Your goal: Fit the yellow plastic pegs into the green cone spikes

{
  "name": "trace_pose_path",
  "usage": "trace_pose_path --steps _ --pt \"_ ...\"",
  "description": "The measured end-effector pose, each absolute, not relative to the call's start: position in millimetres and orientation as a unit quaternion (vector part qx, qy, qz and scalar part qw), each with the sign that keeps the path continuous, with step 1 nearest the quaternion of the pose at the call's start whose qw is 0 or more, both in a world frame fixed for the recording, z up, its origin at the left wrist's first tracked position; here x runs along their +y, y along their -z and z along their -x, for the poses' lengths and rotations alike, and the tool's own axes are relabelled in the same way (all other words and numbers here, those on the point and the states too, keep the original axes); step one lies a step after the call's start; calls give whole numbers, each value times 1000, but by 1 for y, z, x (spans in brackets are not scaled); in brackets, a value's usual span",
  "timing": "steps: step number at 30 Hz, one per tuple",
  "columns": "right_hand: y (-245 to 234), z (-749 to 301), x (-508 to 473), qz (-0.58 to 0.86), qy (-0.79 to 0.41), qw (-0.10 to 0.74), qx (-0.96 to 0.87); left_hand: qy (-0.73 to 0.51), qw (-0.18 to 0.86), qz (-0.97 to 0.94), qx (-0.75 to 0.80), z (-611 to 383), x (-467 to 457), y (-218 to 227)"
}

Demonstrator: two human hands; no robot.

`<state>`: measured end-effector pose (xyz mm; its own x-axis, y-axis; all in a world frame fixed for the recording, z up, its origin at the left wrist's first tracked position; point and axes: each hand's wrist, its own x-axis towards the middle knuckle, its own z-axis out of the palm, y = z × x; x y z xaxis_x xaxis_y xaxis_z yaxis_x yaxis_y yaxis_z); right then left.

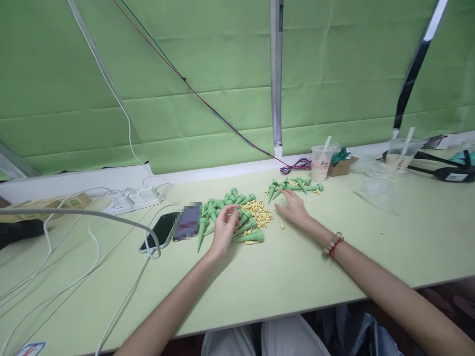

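Note:
My left hand is over a pile of green plastic spikes, its fingers bent but apart, with no held piece that I can make out. The spikes are cone-shaped with wider collared ends. Beside them lies a heap of small yellow plastic pieces. My right hand has its fingers spread, with the fingertips close to a smaller group of green spikes farther back. Whether they touch one is hard to see. One loose yellow piece lies near my right palm.
Two phones, one dark-screened and one blurred, lie left of the pile. White cables run from a power strip. At the back stand a drink cup, a small cardboard box and another cup; a plastic bag lies nearby.

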<state>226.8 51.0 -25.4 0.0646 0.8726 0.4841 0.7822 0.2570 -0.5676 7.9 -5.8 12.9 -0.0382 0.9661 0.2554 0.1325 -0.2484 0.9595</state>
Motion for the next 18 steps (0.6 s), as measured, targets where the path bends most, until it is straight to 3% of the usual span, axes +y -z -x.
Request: trace_pose_path --steps 5,11,18 --pt "37 -291 74 764 44 329 -553 -549 395 -566 472 -6 -3 -10" --pt "55 -335 84 769 0 271 -579 -550 398 -562 473 -4 -5 -8" --pt "56 -328 88 736 -49 395 -547 -561 392 -550 478 -4 -6 -8"
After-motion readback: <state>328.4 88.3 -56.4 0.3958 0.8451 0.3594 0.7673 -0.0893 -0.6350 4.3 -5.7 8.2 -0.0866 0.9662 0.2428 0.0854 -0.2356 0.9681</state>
